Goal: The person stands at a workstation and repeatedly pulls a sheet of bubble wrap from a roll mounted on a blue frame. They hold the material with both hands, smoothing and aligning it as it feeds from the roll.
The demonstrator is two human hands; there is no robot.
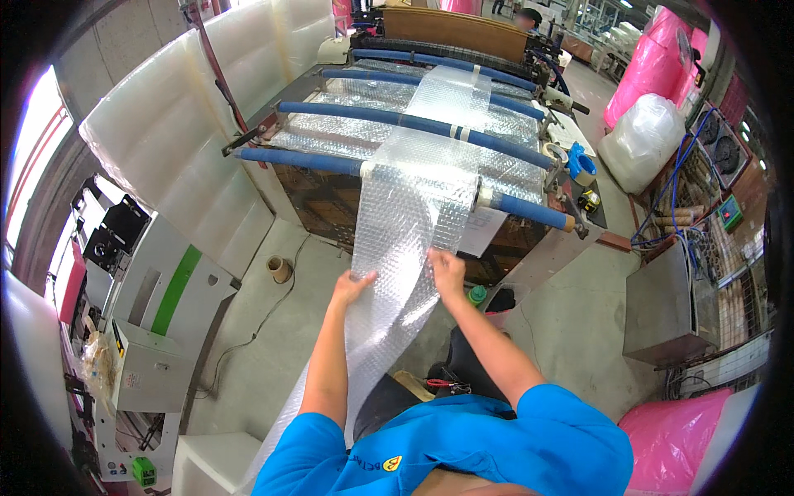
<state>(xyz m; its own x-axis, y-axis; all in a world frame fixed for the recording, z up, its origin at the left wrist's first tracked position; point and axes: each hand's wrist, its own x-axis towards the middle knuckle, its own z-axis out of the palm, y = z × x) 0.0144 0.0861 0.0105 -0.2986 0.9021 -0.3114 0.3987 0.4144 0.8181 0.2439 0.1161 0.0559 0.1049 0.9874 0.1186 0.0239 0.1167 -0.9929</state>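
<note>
A long strip of clear bubble wrap [395, 219] runs over the blue rollers [368, 121] of a machine and hangs down toward me. It then trails past my left side to the lower left. My left hand [353, 287] grips the strip's left edge, thumb on top. On the opposite edge, a little higher, my right hand [447, 273] pinches the film with bent fingers. Between my hands the film is slightly creased and shiny. Part of each hand's fingers is hidden behind or against the film.
Tall wrapped white foam rolls [157, 116] stand on the left beside a grey-and-green machine [169, 302]. A cable [256, 331] and a cardboard core [279, 268] lie on the floor. At right are a metal box [666, 306] and pink rolls [653, 62]. Another person [529, 18] is far back.
</note>
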